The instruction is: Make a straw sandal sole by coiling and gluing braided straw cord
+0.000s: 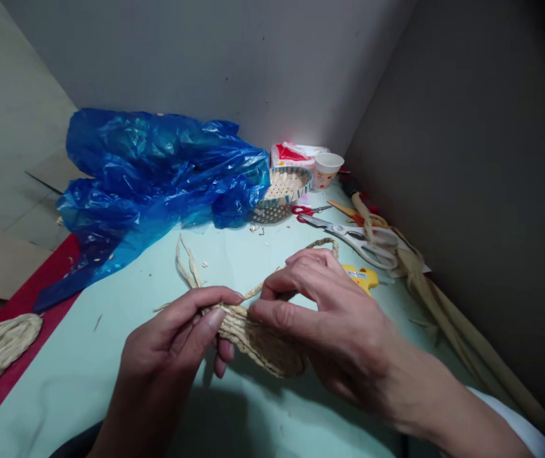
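Observation:
A flat, oval piece of woven straw [272, 346] is held above the pale green table. My left hand [181, 337] grips its left end, thumb on top and fingers curled behind and below. The fingers of my right hand [320, 312] are closed at its upper edge, thumb and forefinger pinched there. A braided straw cord [255, 290] runs behind the right hand and loops up beyond it. Loose straw ends [189, 264] stick up behind the left hand. The right fingertips are partly hidden.
Blue plastic bag [167, 165] at the back left; bamboo basket [289, 184], paper cup [328, 168] behind. White-handled scissors [358, 242], a yellow tool [362, 278] and straw strands [444, 318] on the right. Another woven piece [2, 350] at the left edge.

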Demonstrator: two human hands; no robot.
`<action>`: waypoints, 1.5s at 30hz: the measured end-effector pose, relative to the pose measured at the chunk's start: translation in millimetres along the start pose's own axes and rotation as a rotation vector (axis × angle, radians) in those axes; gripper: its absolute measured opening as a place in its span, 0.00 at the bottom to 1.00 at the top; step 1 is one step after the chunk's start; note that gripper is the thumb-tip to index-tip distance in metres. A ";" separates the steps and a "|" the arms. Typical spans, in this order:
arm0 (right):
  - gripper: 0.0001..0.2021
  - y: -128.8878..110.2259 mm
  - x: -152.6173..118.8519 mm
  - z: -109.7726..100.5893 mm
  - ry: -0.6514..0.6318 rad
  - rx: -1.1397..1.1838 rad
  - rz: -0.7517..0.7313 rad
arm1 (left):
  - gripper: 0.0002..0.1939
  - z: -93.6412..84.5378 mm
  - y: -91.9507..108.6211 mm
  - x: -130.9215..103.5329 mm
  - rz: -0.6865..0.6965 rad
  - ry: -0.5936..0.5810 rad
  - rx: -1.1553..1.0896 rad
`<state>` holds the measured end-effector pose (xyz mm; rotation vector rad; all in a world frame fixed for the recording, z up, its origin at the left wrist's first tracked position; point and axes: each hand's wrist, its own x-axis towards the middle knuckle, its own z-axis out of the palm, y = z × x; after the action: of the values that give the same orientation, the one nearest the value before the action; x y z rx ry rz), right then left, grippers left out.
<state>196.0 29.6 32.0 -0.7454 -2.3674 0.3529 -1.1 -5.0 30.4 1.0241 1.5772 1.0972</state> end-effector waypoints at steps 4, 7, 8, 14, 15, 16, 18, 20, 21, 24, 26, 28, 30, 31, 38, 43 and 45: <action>0.16 0.2 1.3 -1.0 -0.061 -0.012 -0.025 | 0.07 -2.1 -1.5 4.7 0.023 -0.036 -0.020; 0.14 -1.8 1.4 -1.8 -0.099 -0.019 -0.025 | 0.08 -5.7 -4.1 8.0 0.013 -0.086 -0.065; 0.13 -2.3 1.3 -1.4 -0.100 -0.021 -0.031 | 0.09 -6.4 -4.6 8.8 0.004 -0.102 -0.079; 0.11 -3.2 -0.1 6.6 -0.119 -0.062 0.010 | 0.09 -4.6 -1.8 9.0 -0.018 -0.143 -0.157; 0.13 -3.5 -0.2 7.6 -0.121 -0.062 0.016 | 0.08 -4.1 -0.8 8.6 -0.020 -0.149 -0.176; 0.14 -4.2 -0.3 8.2 -0.122 -0.064 0.023 | 0.08 -4.0 -0.1 8.4 -0.026 -0.157 -0.197; 0.16 -6.2 -0.7 8.6 -0.146 -0.077 0.038 | 0.07 -4.5 -0.2 8.4 -0.050 -0.181 -0.240; 0.15 -8.8 -1.1 8.5 -0.177 -0.110 0.057 | 0.07 -6.0 -2.3 9.3 -0.063 -0.208 -0.264; 0.14 -10.0 -1.4 8.6 -0.183 -0.128 0.061 | 0.07 -6.9 -4.0 10.0 -0.062 -0.224 -0.265; 0.13 -12.2 -1.9 9.7 -0.169 -0.170 0.044 | 0.06 -10.0 -9.6 12.6 -0.045 -0.279 -0.252; 0.11 -12.0 -1.7 10.7 -0.156 -0.187 0.020 | 0.05 -11.6 -12.2 13.7 -0.039 -0.311 -0.257; 0.11 -10.6 -1.3 11.7 -0.163 -0.201 0.007 | 0.05 -12.3 -13.3 14.0 -0.030 -0.340 -0.262; 0.11 -8.4 -1.0 12.8 -0.171 -0.204 0.001 | 0.06 -12.1 -13.4 14.2 0.000 -0.361 -0.228; 0.12 -7.2 -0.9 13.4 -0.168 -0.202 0.000 | 0.06 -11.8 -13.4 14.5 0.018 -0.359 -0.200; 0.09 -4.5 -3.4 17.9 -0.114 -0.176 -0.044 | 0.09 -8.4 -15.8 18.9 0.086 -0.284 -0.113; 0.08 -4.0 -2.7 14.3 -0.094 -0.188 -0.079 | 0.07 -7.7 -12.3 12.8 0.092 -0.287 -0.130; 0.09 -2.5 -2.0 11.4 -0.079 -0.203 -0.067 | 0.06 -8.6 -9.2 10.0 0.079 -0.293 -0.163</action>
<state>188.9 25.7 23.3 -0.7544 -2.5221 0.1159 -12.8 0.6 20.8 1.0892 1.2035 1.0561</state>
